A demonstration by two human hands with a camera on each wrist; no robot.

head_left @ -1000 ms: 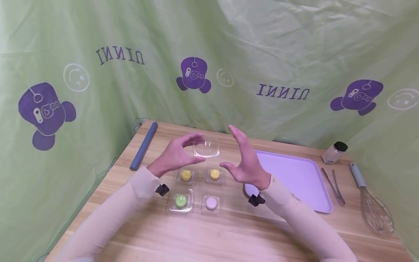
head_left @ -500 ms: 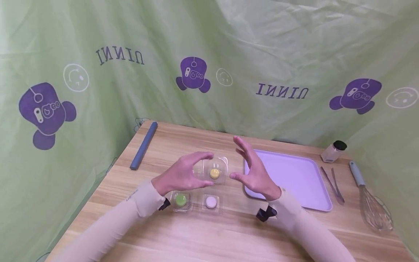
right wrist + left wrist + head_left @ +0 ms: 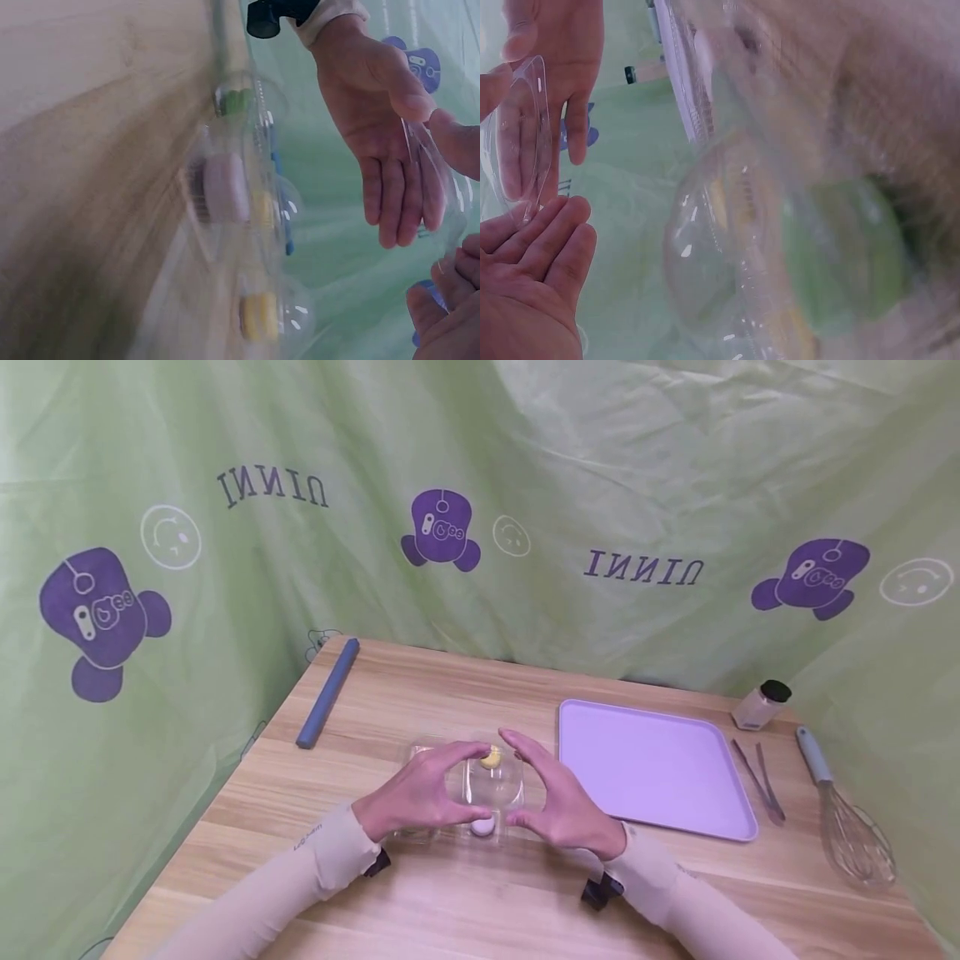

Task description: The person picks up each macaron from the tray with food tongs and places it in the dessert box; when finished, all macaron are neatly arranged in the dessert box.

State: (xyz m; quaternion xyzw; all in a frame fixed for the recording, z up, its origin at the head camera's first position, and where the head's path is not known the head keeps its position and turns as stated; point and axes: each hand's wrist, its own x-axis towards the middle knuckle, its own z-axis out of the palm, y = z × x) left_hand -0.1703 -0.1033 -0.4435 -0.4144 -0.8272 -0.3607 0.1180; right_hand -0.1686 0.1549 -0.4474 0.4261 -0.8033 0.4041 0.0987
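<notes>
A clear domed plastic lid (image 3: pixel 495 787) is held level between both hands, above the table. My left hand (image 3: pixel 416 789) grips its left side with thumb and fingers spread along the edges. On the opposite side, my right hand (image 3: pixel 564 802) pinches it, thumb at the near edge. Below sits a pink macaron (image 3: pixel 225 187) on a clear plastic base with no dome over it. One yellow macaron (image 3: pixel 491 757) lies just beyond the lid; another yellow macaron (image 3: pixel 263 210) and a green macaron (image 3: pixel 847 262), hidden by the left hand in the head view, have clear domes over them.
A lilac tray (image 3: pixel 652 768) lies to the right. Beyond it are tongs (image 3: pixel 761 781), a whisk (image 3: pixel 851 818) and a black-capped jar (image 3: pixel 761 705). A blue bar (image 3: pixel 328 693) lies along the table's left side, with a green curtain (image 3: pixel 480 610) behind.
Both hands have brought the lid toward the person, from beyond the yellow macarons to over the pink one. My right hand has closed in from the right onto the lid.
</notes>
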